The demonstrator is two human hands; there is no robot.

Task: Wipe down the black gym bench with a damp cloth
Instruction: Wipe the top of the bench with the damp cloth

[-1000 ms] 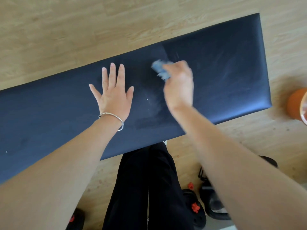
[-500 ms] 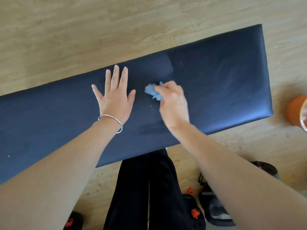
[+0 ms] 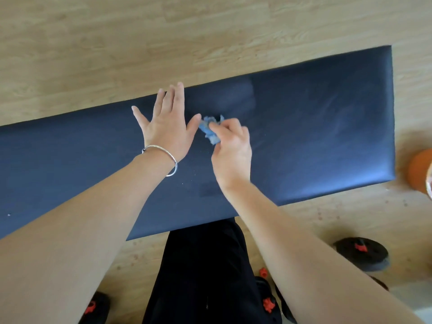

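The black gym bench [image 3: 315,136] stretches across the view on a wooden floor, with faint wipe streaks on its right half. My left hand [image 3: 167,126] rests flat on the pad near its far edge, fingers straight and spread, a silver bracelet on the wrist. Just to its right, my right hand [image 3: 230,148] grips a crumpled blue cloth [image 3: 210,129] and presses it on the bench top. The cloth almost touches my left thumb. Part of the cloth is hidden under my fingers.
An orange container [image 3: 419,170] stands on the floor past the bench's right end. Black weight plates with red parts [image 3: 362,253] lie on the floor near my legs [image 3: 203,272], in black trousers. More dumbbell parts [image 3: 94,305] lie at the lower left.
My right hand has dragged the blue cloth leftward and nearer along the bench, from mid pad to beside my left thumb. My left hand stays flat in the same place.
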